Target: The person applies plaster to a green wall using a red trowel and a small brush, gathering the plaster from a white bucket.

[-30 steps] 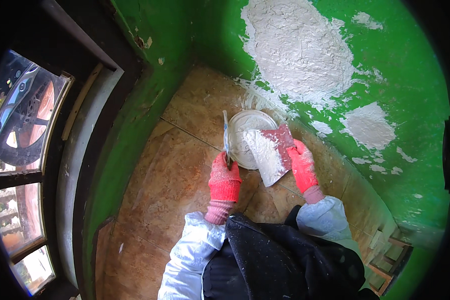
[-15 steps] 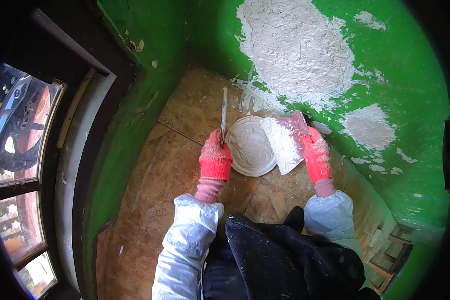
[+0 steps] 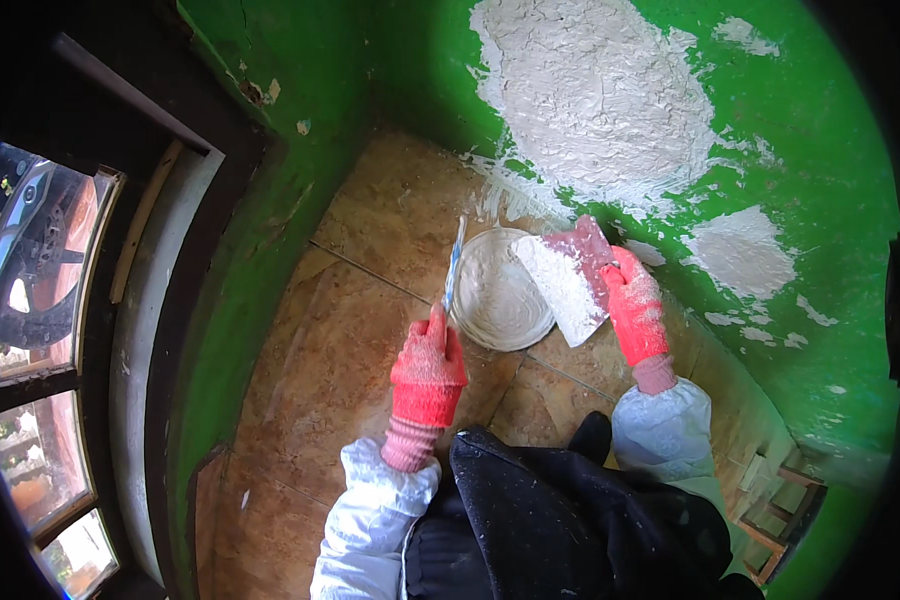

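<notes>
Maroon spreader (image 3: 590, 245) is in the right hand (image 3: 637, 310), fingers closed on its edge, overlapping the right rim of the round tub (image 3: 490, 345) from this angle. There's a thick load of white filler (image 3: 560, 290) along the far side from the glove. Left hand (image 3: 428, 370) is well apart, clamped on a thin blade tool (image 3: 456, 265) seen nearly edge-on, index finger stretched along it. My take for working filler between the two: keep the spreader fairly flat and over the tub — drips land back in — and take small, even bites with the blade. Wipe both its faces often, too.
</notes>
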A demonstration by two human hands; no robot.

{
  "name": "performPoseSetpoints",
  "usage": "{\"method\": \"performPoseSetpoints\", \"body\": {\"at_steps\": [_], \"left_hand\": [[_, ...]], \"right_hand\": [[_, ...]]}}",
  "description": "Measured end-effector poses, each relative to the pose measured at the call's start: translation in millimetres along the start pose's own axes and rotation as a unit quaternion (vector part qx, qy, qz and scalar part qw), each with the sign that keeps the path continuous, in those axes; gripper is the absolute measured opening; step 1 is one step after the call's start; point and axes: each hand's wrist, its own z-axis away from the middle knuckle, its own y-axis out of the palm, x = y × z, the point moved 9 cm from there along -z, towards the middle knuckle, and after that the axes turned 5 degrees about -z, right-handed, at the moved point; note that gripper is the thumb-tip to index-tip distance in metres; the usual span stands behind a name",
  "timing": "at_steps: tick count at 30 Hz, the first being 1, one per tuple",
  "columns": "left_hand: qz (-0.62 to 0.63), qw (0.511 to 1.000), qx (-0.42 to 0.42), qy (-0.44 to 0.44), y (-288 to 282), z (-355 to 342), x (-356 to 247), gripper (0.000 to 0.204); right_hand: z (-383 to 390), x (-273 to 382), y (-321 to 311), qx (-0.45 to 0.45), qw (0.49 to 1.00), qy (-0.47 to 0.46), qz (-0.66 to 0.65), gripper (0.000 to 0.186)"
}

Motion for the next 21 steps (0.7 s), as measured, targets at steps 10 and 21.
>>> {"method": "performPoseSetpoints", "body": {"at_steps": [10,21], "left_hand": [[-0.067,0.996,0.062,-0.007,-1.3,30.2,9.5,0.035],[-0.107,0.993,0.048,0.019,-2.6,22.2,2.6,0.030]], "right_hand": [[3.0,3.0,1.0,0.004,0.999,-0.006,0.031,0.031],[11.9,18.0,4.9,0.008,0.999,-0.018,0.032,0.030]]}}
